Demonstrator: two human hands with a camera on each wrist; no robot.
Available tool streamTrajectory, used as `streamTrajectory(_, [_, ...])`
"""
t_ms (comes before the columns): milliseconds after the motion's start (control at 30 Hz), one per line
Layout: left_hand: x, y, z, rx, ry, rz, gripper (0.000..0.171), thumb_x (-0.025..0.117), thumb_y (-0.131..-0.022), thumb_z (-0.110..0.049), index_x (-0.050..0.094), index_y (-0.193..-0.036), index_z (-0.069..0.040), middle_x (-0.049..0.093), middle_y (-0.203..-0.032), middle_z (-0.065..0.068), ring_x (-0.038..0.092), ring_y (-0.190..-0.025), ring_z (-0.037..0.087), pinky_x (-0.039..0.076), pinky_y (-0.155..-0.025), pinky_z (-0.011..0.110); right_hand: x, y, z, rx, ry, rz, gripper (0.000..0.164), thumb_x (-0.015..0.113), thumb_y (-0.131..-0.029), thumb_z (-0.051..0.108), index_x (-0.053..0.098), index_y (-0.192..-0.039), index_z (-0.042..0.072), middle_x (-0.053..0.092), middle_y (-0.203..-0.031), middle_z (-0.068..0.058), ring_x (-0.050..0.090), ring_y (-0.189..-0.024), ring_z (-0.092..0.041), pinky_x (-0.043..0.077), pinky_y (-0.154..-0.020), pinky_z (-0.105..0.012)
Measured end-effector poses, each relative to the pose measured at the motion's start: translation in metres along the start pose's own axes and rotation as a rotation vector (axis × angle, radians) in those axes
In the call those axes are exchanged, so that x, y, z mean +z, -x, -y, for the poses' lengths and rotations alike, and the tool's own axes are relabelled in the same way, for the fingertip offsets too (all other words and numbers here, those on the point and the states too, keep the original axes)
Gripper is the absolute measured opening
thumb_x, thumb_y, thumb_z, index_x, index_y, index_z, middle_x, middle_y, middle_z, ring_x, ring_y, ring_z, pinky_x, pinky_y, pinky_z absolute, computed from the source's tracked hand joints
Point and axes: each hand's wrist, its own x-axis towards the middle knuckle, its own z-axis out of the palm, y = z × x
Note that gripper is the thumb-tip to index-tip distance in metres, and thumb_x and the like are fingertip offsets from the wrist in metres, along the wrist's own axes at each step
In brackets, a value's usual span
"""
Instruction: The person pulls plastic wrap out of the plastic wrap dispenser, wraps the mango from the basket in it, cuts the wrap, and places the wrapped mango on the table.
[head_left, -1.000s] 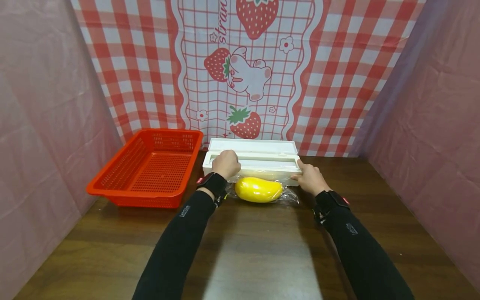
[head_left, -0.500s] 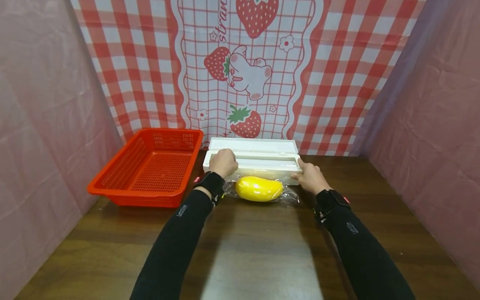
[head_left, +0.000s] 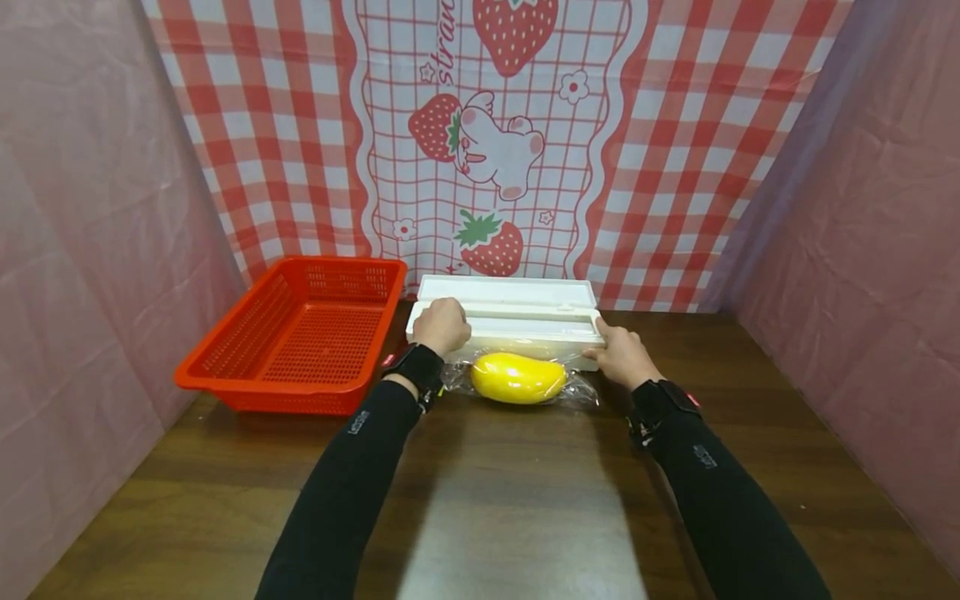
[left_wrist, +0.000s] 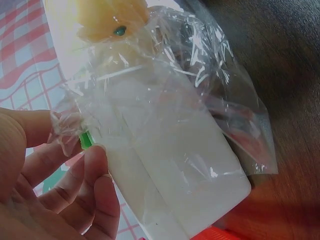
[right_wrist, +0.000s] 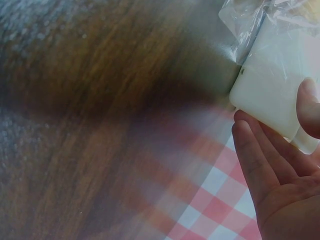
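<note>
A long white cling film dispenser [head_left: 517, 340] stands with its lid [head_left: 506, 291] tipped back. Before it lies a yellow mango-like fruit [head_left: 519, 378], in clear cling film [left_wrist: 150, 95] that drapes over the dispenser's front. At the dispenser's left end, my left hand [head_left: 442, 326] pinches a small green slider [left_wrist: 86, 140] at its edge, with crumpled film caught by the fingers. My right hand [head_left: 624, 357] holds the dispenser's right end, its fingers along the end face and the thumb on the front.
An orange-red plastic basket [head_left: 197, 372] sits to the left of the dispenser on the brown wooden table [head_left: 517, 500]. Behind stands a red checked strawberry cloth [head_left: 675, 150]. Pink curtains [head_left: 862, 275] flank both sides.
My left hand has slid a little to the left along the dispenser. The right hand, the dispenser and the fruit have stayed in place.
</note>
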Motion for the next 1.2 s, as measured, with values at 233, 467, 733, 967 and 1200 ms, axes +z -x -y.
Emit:
streamTrajectory(233, [-0.0005, 0.0008, 0.0007, -0.002, -0.004, 0.003, 0.036, 0.059, -0.088, -0.007, 0.049, -0.054, -0.013, 0.048, -0.064, 0.002, 0.044, -0.059, 0.022, 0.036, -0.054, 0.037, -0.0003, 0.0005, -0.0006, -0.006, -0.001, -0.005, 0.078, 0.07, -0.098, 0.021, 0.025, -0.157, -0.003, 0.041, -0.15, -0.031, 0.049, -0.125, -0.049, 0.043, -0.099, -0.055])
streamTrajectory(467, [-0.0023, 0.0016, 0.0007, -0.016, -0.02, 0.0, 0.026, 0.06, -0.088, -0.008, 0.063, -0.063, -0.01, 0.066, -0.082, 0.008, 0.057, -0.068, 0.027, 0.043, -0.058, 0.04, -0.0002, 0.0, -0.001, -0.021, 0.0, -0.015, 0.077, 0.07, -0.097, 0.02, 0.026, -0.156, -0.004, 0.044, -0.147, -0.032, 0.053, -0.12, -0.046, 0.044, -0.099, -0.055])
streamTrajectory(733, [-0.0031, 0.0025, -0.0005, -0.024, -0.007, 0.013, 0.036, 0.058, -0.089, -0.006, 0.047, -0.055, -0.013, 0.049, -0.065, 0.004, 0.04, -0.058, 0.021, 0.034, -0.054, 0.036, 0.0017, -0.0007, -0.0037, -0.001, -0.005, -0.016, 0.078, 0.07, -0.097, 0.02, 0.025, -0.157, -0.002, 0.043, -0.148, -0.032, 0.052, -0.121, -0.043, 0.043, -0.101, -0.054])
streamTrajectory(967, [-0.0045, 0.0026, 0.0001, -0.02, -0.032, 0.014, 0.034, 0.058, -0.089, -0.006, 0.052, -0.056, -0.013, 0.055, -0.07, 0.006, 0.046, -0.06, 0.023, 0.036, -0.055, 0.037, 0.0024, 0.0006, -0.0034, -0.008, -0.013, -0.021, 0.078, 0.07, -0.097, 0.019, 0.025, -0.157, -0.003, 0.043, -0.147, -0.032, 0.054, -0.116, -0.042, 0.045, -0.097, -0.053])
streamTrajectory(1200, [-0.0064, 0.003, -0.0018, -0.028, -0.059, 0.002, 0.023, 0.059, -0.089, -0.007, 0.065, -0.066, -0.011, 0.066, -0.086, 0.009, 0.059, -0.071, 0.028, 0.044, -0.06, 0.041, 0.0, 0.0011, -0.0009, -0.007, -0.005, -0.021, 0.079, 0.071, -0.097, 0.02, 0.025, -0.157, -0.002, 0.045, -0.146, -0.032, 0.054, -0.116, -0.042, 0.044, -0.099, -0.053])
